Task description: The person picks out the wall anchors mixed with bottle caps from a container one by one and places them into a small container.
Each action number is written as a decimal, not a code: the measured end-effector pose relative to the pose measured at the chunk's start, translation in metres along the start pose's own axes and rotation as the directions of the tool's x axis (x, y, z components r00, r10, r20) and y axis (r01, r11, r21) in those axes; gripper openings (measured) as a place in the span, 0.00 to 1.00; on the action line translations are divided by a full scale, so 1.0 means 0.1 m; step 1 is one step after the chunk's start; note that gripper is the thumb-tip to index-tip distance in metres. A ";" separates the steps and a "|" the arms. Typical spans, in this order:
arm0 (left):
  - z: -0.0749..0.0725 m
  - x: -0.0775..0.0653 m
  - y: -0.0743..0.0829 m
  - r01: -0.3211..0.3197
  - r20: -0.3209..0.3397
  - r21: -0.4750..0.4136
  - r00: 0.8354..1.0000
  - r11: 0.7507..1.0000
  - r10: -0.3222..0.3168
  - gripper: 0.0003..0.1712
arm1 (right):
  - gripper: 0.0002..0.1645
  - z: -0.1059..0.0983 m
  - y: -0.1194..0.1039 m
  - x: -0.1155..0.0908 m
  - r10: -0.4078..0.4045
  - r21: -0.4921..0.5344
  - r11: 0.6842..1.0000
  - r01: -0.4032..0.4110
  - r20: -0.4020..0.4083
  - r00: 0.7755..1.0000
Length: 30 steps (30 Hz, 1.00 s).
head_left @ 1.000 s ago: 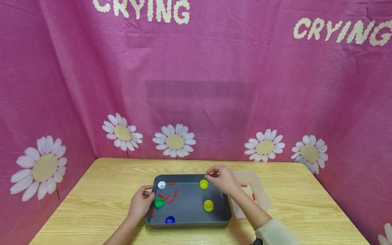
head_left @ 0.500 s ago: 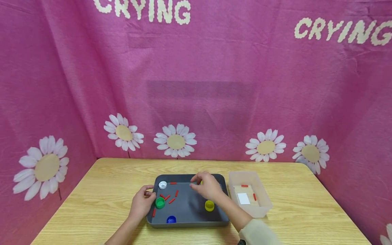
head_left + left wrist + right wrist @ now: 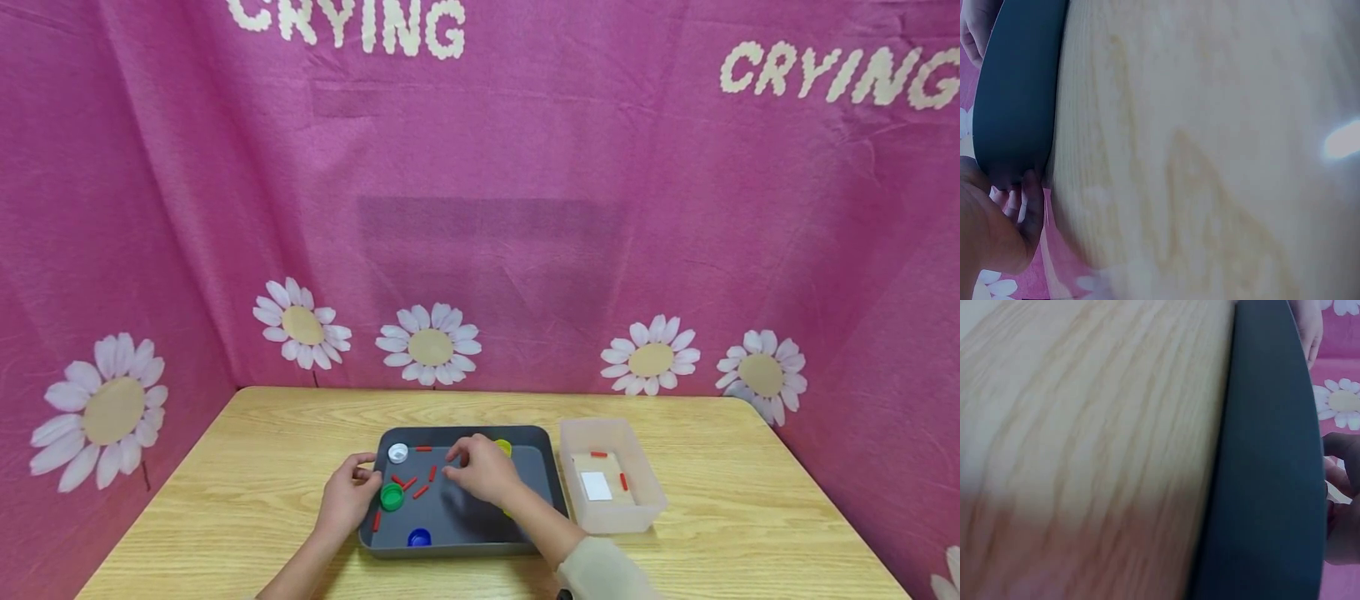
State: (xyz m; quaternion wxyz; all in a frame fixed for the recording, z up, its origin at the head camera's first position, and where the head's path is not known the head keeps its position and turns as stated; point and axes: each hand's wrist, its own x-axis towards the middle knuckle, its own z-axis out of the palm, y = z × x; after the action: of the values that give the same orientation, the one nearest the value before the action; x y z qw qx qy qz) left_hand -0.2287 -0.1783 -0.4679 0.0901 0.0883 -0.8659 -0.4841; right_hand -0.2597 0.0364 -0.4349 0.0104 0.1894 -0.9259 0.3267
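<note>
A dark grey tray point(image 3: 450, 551) holds a white bottle cap point(image 3: 397, 453), a green cap point(image 3: 392, 497), a blue cap point(image 3: 419, 537) and several short red sticks point(image 3: 421, 492). My left hand point(image 3: 349, 496) grips the tray's left end; in the left wrist view its fingers point(image 3: 1034, 200) press against the tray's outer wall point(image 3: 1019, 87). Over the middle of the tray hovers my right hand point(image 3: 483, 471), thumb and forefinger apart, nothing visible between them. It partly covers a yellow cap point(image 3: 503, 447) behind it, and the forearm hides most of a second yellow cap.
Right of the tray stands a translucent plastic box point(image 3: 643, 518) with a white square card point(image 3: 596, 486) and red sticks point(image 3: 622, 482) inside. Both sit on a wooden table point(image 3: 750, 500). A pink flowered cloth point(image 3: 525, 275) hangs behind and at the sides.
My right hand has moved left and slightly down, from the tray's far right corner to its middle, uncovering the box and its white card. The left hand has stayed at the tray's end.
</note>
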 end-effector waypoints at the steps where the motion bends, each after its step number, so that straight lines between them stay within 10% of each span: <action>1: 0.00 0.00 0.00 0.000 -0.002 -0.002 1.000 1.000 0.000 0.19 | 0.09 0.02 -0.01 0.01 0.004 -0.002 1.000 -0.004 0.002 1.000; 30: 0.02 0.02 -0.03 -0.001 -0.006 -0.020 1.000 1.000 0.001 0.19 | 0.16 0.37 -0.02 0.15 0.108 0.017 0.994 -0.108 0.015 0.994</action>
State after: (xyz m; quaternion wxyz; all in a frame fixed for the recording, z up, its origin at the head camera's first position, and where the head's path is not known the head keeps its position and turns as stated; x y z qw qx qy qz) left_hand -0.2308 -0.1792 -0.4715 0.0937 0.0886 -0.8608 -0.4923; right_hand -0.2691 0.0077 -0.4609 -0.0158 0.1414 -0.9318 0.3339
